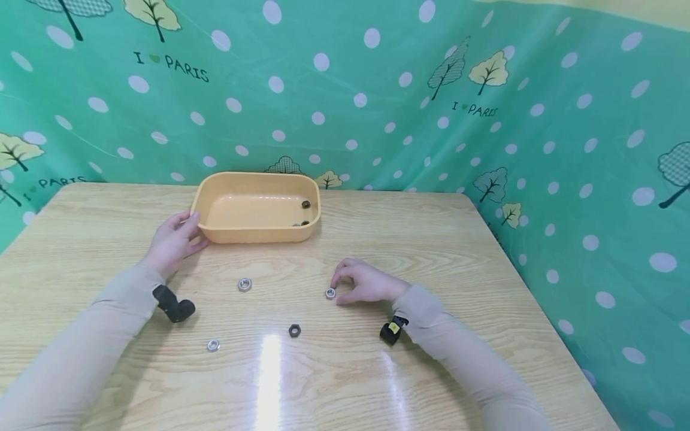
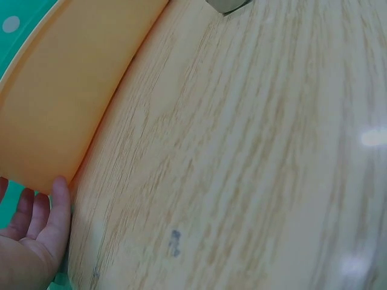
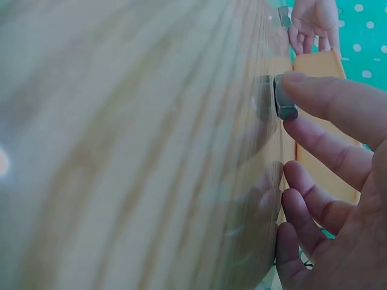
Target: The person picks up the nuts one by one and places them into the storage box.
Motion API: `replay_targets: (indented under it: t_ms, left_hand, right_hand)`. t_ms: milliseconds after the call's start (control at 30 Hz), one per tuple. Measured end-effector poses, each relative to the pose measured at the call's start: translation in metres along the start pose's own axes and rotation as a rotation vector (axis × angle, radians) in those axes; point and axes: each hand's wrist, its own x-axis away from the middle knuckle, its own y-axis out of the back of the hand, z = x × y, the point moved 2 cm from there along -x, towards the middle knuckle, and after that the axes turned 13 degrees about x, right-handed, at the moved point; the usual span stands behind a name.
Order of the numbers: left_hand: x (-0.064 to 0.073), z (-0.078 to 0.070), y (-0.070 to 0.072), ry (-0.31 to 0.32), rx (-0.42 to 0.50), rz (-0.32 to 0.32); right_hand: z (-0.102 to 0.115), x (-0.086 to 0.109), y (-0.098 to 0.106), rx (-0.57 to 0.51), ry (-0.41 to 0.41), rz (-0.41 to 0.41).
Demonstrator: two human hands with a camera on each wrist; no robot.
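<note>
In the head view my right hand [image 1: 372,282] is at a silver hex nut [image 1: 330,293] on the table. The right wrist view has that nut [image 3: 284,98] between thumb and index fingertips, pinched at its edges; the other fingers are loosely bent. My left hand [image 1: 171,242] touches the left end of a yellow-orange plastic box [image 1: 259,235] with relaxed fingers. In the left wrist view its fingertips [image 2: 59,184] rest against the box's corner. Inside the box, at its right end, lie two dark nuts [image 1: 306,204] and a partly hidden silvery piece.
On the wooden table [image 1: 431,239] lie a larger silver nut [image 1: 245,284], a small silver nut [image 1: 213,345] and a black nut [image 1: 294,330]. A green dotted cloth [image 1: 372,90] hangs behind the table and along its right side. Both wrists carry black camera mounts.
</note>
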Motion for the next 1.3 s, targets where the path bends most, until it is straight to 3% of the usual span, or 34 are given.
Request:
replay_targets:
  t_ms: [300,700,1300]
  left_hand:
    - [-0.001,0.0,0.001,0.006,0.019,0.003]
    - [0.0,0.0,0.001,0.005,0.001,0.006]
    - [0.0,0.001,0.002,0.012,-0.035,0.0]
  right_hand:
    - [0.006,-0.007,-0.001,0.019,-0.061,0.0]
    - [0.01,-0.01,-0.001,0.043,-0.082,0.012]
    - [0.011,-0.011,0.002,0.045,0.003,-0.017]
